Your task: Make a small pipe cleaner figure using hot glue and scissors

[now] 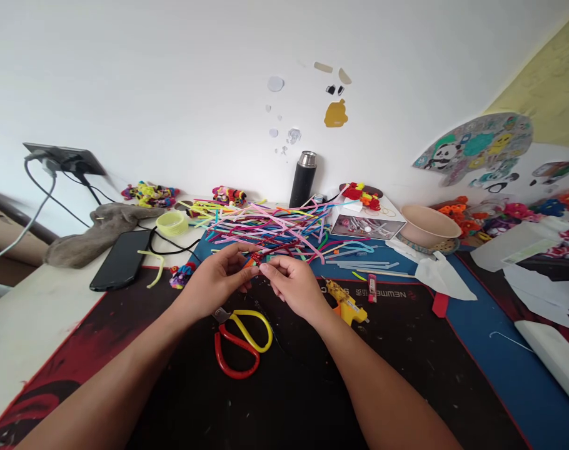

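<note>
My left hand (pixel 216 280) and my right hand (pixel 294 284) meet over the dark desk mat (pixel 289 387), fingers pinched together on a small red pipe-cleaner piece (pixel 256 257) held between them. A black strand trails down from the pinch toward the mat. Just behind the hands lies a big loose pile of coloured pipe cleaners (pixel 270 228). Scissors with red and yellow handles (pixel 240 340) lie on the mat under my left wrist. A yellow glue gun (pixel 345 303) rests right of my right hand.
A black phone (pixel 120 259), a grey cloth (pixel 97 234) and a yellow tape roll (pixel 172 222) sit at left. A black flask (pixel 303 179) stands by the wall. A clear box (pixel 366 226), a beige bowl (pixel 428 228), white paper (pixel 441 278) and finished crafts fill the right.
</note>
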`<state>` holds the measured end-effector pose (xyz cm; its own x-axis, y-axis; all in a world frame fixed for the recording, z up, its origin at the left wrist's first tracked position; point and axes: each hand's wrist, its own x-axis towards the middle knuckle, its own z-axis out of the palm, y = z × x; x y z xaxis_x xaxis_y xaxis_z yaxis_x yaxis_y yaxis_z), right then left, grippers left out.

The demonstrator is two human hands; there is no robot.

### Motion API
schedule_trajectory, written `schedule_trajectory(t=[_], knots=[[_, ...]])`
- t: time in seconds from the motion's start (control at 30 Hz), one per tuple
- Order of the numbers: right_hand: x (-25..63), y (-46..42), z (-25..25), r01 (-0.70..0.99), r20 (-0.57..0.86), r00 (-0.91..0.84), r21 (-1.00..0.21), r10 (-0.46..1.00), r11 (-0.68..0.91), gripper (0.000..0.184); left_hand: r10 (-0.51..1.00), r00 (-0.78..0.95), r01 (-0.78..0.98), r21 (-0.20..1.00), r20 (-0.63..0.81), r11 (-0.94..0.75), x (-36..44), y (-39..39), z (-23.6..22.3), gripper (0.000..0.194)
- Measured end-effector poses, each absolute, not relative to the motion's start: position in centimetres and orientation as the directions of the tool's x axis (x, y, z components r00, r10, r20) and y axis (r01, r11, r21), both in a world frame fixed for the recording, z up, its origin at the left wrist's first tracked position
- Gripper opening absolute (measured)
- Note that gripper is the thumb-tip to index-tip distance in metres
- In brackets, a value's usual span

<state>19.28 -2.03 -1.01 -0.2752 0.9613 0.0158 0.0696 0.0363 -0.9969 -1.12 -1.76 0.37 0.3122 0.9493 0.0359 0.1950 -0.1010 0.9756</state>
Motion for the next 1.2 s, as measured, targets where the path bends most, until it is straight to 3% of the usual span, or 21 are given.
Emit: schedule_trajectory(t=[0.17, 0.53, 0.8, 1.2], knots=[[19.3, -2.1, -1.0, 0.165, 0.073, -0.25, -0.979, 0.965, 0.116, 0.037, 0.953, 0.303, 0.205, 0.975, 0.017, -0.083, -1.5, -1.4, 0.3, 0.058], [19.4, -2.3, -0.6, 0.143, 0.095, -0.216, -0.981, 0.972, 0.128, 0.032, 0.951, 0.307, 0.097, 0.995, -0.026, -0.005, -1.7, -1.3, 0.7, 0.062], [19.3, -2.2, -0.7, 0.094, 0.058, -0.226, -0.992, 0.972, 0.081, 0.036, 0.942, 0.321, -0.04, 0.992, -0.098, 0.117, -1.4, -1.5, 1.4, 0.065], [19.2, -2.2, -0.3, -0.095, -0.024, -0.307, -0.994, 0.952, -0.055, 0.049, 0.895, 0.428, -0.262, 0.931, -0.124, 0.254, -1.2, -2.0, 1.2, 0.048]])
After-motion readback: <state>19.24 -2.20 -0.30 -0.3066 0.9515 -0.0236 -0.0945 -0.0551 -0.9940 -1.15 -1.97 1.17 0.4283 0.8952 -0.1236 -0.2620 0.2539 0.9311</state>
